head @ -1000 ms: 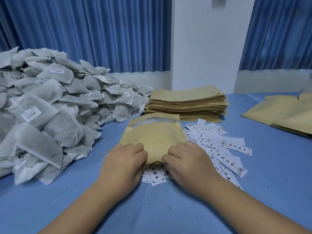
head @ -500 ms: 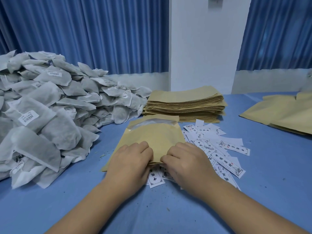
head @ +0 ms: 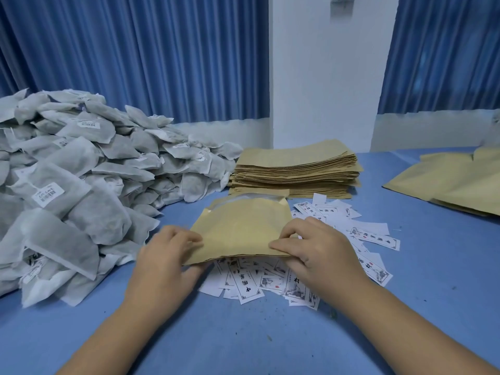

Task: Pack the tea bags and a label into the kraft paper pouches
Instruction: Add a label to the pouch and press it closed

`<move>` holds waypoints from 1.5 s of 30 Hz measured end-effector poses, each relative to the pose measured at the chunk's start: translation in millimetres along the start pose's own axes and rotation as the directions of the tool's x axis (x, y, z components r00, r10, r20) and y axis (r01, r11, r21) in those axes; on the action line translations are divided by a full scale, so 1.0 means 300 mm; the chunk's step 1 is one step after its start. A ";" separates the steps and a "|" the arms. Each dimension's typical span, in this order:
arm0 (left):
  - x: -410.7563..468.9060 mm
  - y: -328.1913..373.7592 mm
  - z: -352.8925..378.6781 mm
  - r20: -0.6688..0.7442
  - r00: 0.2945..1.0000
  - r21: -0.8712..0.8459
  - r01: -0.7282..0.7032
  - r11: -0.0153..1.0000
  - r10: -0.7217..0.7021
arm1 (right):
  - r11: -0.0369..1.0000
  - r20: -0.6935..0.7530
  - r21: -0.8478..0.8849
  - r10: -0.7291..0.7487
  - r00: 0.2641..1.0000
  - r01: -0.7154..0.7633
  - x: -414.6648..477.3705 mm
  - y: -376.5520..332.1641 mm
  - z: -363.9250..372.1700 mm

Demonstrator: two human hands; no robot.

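Above scattered labels point(head: 249, 282), one kraft pouch point(head: 240, 228) pinched by left hand point(head: 162, 263), right hand point(head: 322, 250) fingers point(head: 295, 226)

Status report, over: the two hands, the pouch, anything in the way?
Both pinching: left hand, right hand on kraft pouch near edge. Pouch lies over loose labels. Heap of tea bags at left, nothing blocking.

The tea bag pile point(head: 81, 185) runs off the left edge, and the loose pouches point(head: 454, 182) run off the right. The left hand point(head: 165, 261) is blurred at its fingers. The kraft pouch point(head: 240, 231) covers part of the labels point(head: 249, 282); their print is too small to read.
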State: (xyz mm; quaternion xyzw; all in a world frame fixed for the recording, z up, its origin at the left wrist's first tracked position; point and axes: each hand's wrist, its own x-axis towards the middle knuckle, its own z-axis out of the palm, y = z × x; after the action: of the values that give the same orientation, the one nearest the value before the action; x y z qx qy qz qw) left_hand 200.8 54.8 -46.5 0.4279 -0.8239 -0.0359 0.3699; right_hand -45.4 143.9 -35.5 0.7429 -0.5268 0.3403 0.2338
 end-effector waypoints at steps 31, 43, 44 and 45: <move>0.129 0.349 0.077 0.581 0.794 -0.780 0.482 -0.399 -0.178 | 0.968 -0.097 -0.164 -0.206 0.974 0.188 -0.147 0.064 -0.237; 0.348 0.975 0.377 0.606 0.760 -0.762 0.639 -0.104 0.232 | 0.870 -0.032 -0.454 0.200 0.979 -0.193 -0.445 0.371 -0.651; 0.367 1.031 0.396 0.603 0.752 -0.756 0.645 -0.108 0.268 | 0.854 -0.054 -0.475 0.213 0.976 -0.213 -0.459 0.392 -0.689; 0.390 1.089 0.413 0.595 0.745 -0.751 0.649 -0.119 0.303 | 0.839 -0.069 -0.494 0.223 0.972 -0.228 -0.470 0.417 -0.728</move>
State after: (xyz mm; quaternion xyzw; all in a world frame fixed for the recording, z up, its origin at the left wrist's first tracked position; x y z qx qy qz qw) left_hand -142.5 143.6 54.2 0.0881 -0.5067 -0.8189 0.2548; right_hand -249.9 344.2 0.9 0.5887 -0.6793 0.2211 0.3783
